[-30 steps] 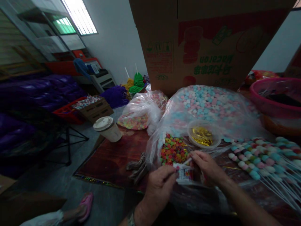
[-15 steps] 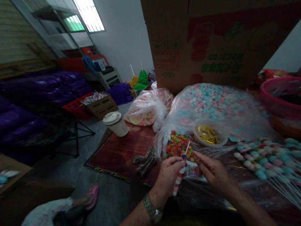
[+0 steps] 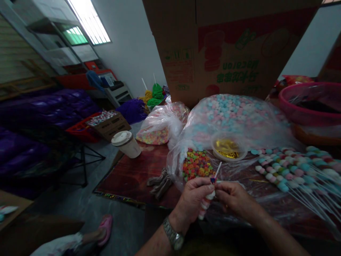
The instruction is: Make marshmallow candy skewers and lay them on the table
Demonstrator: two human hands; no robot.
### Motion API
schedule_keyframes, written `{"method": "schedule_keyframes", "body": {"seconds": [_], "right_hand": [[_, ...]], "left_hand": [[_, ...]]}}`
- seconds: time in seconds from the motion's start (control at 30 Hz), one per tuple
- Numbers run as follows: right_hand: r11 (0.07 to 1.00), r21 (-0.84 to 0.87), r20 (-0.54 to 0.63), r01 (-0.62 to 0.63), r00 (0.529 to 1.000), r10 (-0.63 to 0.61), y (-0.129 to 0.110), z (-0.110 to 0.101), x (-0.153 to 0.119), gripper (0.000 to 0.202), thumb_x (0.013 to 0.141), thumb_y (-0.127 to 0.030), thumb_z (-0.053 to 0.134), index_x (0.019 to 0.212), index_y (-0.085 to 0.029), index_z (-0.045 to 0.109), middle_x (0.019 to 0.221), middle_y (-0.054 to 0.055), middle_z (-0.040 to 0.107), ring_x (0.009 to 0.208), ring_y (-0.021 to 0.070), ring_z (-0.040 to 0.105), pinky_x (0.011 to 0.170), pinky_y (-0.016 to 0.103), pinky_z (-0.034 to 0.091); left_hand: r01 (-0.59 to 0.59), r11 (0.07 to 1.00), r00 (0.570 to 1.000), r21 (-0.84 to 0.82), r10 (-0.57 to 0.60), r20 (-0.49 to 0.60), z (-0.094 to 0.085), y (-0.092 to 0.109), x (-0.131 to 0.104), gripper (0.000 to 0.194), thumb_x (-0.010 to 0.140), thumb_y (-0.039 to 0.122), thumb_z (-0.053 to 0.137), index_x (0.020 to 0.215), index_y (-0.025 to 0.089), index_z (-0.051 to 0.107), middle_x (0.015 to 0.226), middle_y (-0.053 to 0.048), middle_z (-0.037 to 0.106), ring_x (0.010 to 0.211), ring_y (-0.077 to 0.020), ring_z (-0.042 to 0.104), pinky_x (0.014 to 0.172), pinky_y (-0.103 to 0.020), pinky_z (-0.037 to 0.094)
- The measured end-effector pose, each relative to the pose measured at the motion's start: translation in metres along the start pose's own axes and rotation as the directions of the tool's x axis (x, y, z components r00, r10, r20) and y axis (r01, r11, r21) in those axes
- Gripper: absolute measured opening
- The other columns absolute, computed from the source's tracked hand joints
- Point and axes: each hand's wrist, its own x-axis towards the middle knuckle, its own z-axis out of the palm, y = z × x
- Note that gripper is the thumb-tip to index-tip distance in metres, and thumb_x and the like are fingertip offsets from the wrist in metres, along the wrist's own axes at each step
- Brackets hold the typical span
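My left hand (image 3: 189,200) is closed on a marshmallow skewer (image 3: 204,205). Its pink and white marshmallows hang below the fingers, and its white stick slants up past a small dark blue and red piece at the thumb. Fingertips of my right hand (image 3: 236,197) are pinched together beside the left thumb, close to the skewer; what lies between them is hidden. Just beyond both hands is a pile of colourful cereal rings (image 3: 195,164). A round clear tub (image 3: 216,155) of gold ties stands behind that pile.
A large plastic bag of pastel marshmallows (image 3: 226,110) lies against a cardboard box (image 3: 183,46). Finished-looking skewers (image 3: 289,172) spread at right, below a pink basin (image 3: 287,110). A lidded paper cup (image 3: 130,146) and grey gloves (image 3: 160,182) rest on the left side.
My right hand has come left from the cereal rings to meet my left hand at the skewer. The left hand keeps its hold. The whole view has shifted slightly.
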Motion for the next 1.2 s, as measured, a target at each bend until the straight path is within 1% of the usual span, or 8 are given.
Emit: {"method": "schedule_keyframes", "body": {"seconds": [0.17, 0.27, 0.33, 0.57, 0.83, 0.97, 1.13, 1.2], "right_hand": [[0.993, 0.098, -0.146, 0.059, 0.988, -0.044, -0.002, -0.004, -0.009, 0.038, 0.077, -0.054, 0.053, 0.068, -0.017, 0.053, 0.048, -0.006, 0.046, 0.037, 0.0070, 0.035, 0.037, 0.020, 0.025], [0.982, 0.077, -0.377, 0.173, 0.917, -0.132, -0.009, -0.008, -0.020, 0.035, 0.080, -0.052, 0.053, 0.071, -0.018, 0.055, 0.050, -0.005, 0.045, 0.044, 0.0090, 0.039, 0.043, 0.021, 0.030], [0.978, 0.035, -0.402, 0.205, 0.899, -0.174, -0.014, -0.007, -0.024, 0.033, 0.082, -0.049, 0.052, 0.071, -0.018, 0.056, 0.050, -0.005, 0.045, 0.046, 0.0092, 0.040, 0.045, 0.021, 0.031], [0.997, 0.074, -0.182, 0.032, 0.983, -0.018, -0.008, 0.012, -0.001, 0.042, 0.073, -0.059, 0.052, 0.059, -0.020, 0.044, 0.039, -0.008, 0.038, 0.036, 0.0068, 0.030, 0.037, 0.020, 0.022], [0.987, 0.129, -0.074, -0.097, 0.991, 0.107, 0.004, 0.008, 0.002, 0.044, 0.066, -0.061, 0.060, 0.066, -0.018, 0.050, 0.037, -0.008, 0.038, 0.032, 0.0061, 0.027, 0.033, 0.019, 0.018], [0.989, 0.140, -0.104, 0.050, 0.994, -0.036, -0.004, 0.003, -0.010, 0.041, 0.069, -0.051, 0.067, 0.090, -0.017, 0.060, 0.050, -0.007, 0.045, 0.043, 0.0084, 0.038, 0.041, 0.019, 0.030], [0.950, 0.019, 0.364, 0.313, 0.882, -0.298, -0.034, -0.011, -0.028, 0.026, 0.087, -0.038, 0.051, 0.091, -0.019, 0.068, 0.076, 0.002, 0.063, 0.075, 0.0177, 0.057, 0.070, 0.027, 0.043], [0.949, -0.002, 0.323, 0.315, 0.898, -0.297, -0.030, -0.010, -0.025, 0.026, 0.087, -0.038, 0.052, 0.082, -0.018, 0.068, 0.073, 0.001, 0.062, 0.069, 0.0158, 0.056, 0.064, 0.025, 0.043]], "left_hand": [[-0.052, 0.979, 0.994, -0.198, 0.031, -0.108, 0.002, 0.001, 0.006, 0.029, 0.051, 0.024, 0.079, 0.071, 0.011, 0.062, 0.061, -0.001, 0.064, 0.049, -0.0097, 0.056, 0.048, -0.020, 0.045], [-0.039, 0.985, 0.988, -0.170, 0.013, -0.153, 0.003, 0.003, 0.008, 0.030, 0.052, 0.025, 0.078, 0.073, 0.012, 0.061, 0.064, -0.002, 0.065, 0.049, -0.0106, 0.056, 0.047, -0.021, 0.044], [-0.040, 0.996, 0.987, -0.085, 0.025, -0.162, 0.004, 0.003, 0.007, 0.028, 0.056, 0.027, 0.076, 0.073, 0.013, 0.060, 0.057, 0.000, 0.061, 0.044, -0.0088, 0.052, 0.043, -0.019, 0.039], [-0.011, 0.969, 0.995, 0.246, 0.035, -0.094, 0.005, -0.004, -0.004, 0.022, 0.069, 0.036, 0.064, 0.065, 0.015, 0.056, 0.042, 0.009, 0.040, 0.030, -0.0028, 0.028, 0.030, -0.015, 0.018], [-0.140, 0.965, 0.990, 0.220, 0.133, 0.047, -0.007, -0.012, -0.005, 0.032, 0.071, 0.041, 0.067, 0.067, 0.010, 0.062, 0.053, 0.002, 0.052, 0.042, -0.0047, 0.043, 0.039, -0.015, 0.033], [0.084, 0.995, 0.990, 0.049, -0.089, 0.112, -0.014, -0.013, -0.003, 0.032, 0.060, 0.038, 0.075, 0.066, 0.010, 0.063, 0.047, 0.002, 0.054, 0.034, -0.0061, 0.044, 0.033, -0.016, 0.032], [0.355, 0.935, 0.873, 0.005, -0.334, 0.356, -0.017, -0.015, -0.004, 0.026, 0.046, 0.020, 0.080, 0.061, 0.008, 0.061, 0.050, -0.001, 0.058, 0.038, -0.0097, 0.053, 0.036, -0.017, 0.040], [0.327, 0.941, 0.893, -0.091, -0.276, 0.356, -0.015, -0.015, -0.004, 0.037, 0.048, 0.016, 0.081, 0.080, 0.011, 0.063, 0.057, 0.001, 0.061, 0.043, -0.0083, 0.054, 0.041, -0.016, 0.042]]}}
